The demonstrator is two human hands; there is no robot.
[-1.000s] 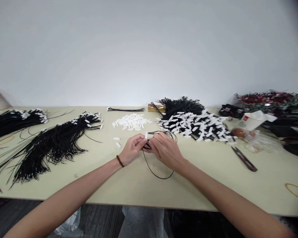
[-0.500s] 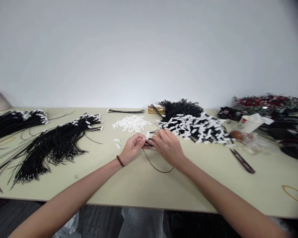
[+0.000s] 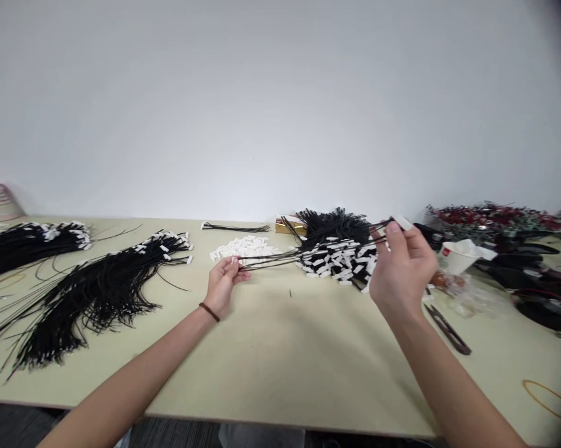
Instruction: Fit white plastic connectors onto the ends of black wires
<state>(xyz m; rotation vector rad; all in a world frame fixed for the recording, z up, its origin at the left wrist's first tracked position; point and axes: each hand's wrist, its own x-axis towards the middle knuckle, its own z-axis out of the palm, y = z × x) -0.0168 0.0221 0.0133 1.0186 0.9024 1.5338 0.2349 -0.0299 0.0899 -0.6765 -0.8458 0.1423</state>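
A bundle of thin black wires (image 3: 280, 258) is stretched above the table between my two hands. My left hand (image 3: 224, 283) pinches the wires at their left end. At the other end my right hand (image 3: 401, 267), raised higher, grips the bundle near a white connector (image 3: 403, 222) that shows above the fingertips. Behind the wires lies a heap of loose white connectors (image 3: 247, 247). A pile of black wires with white connectors (image 3: 334, 261) sits between the hands, partly hidden by my right hand.
Bundles of black wires (image 3: 93, 286) spread over the left side. One small bundle (image 3: 236, 228) lies by the wall beside a gold box (image 3: 287, 225). At right are dark snips (image 3: 448, 330), a paper cup (image 3: 457, 258), a plastic bag (image 3: 476, 298) and a yellow band (image 3: 548, 398).
My hands have moved apart, the left one leftward, the right one rightward and up. The wires, earlier looped between close hands, now stretch out nearly straight. The view has shifted slightly.
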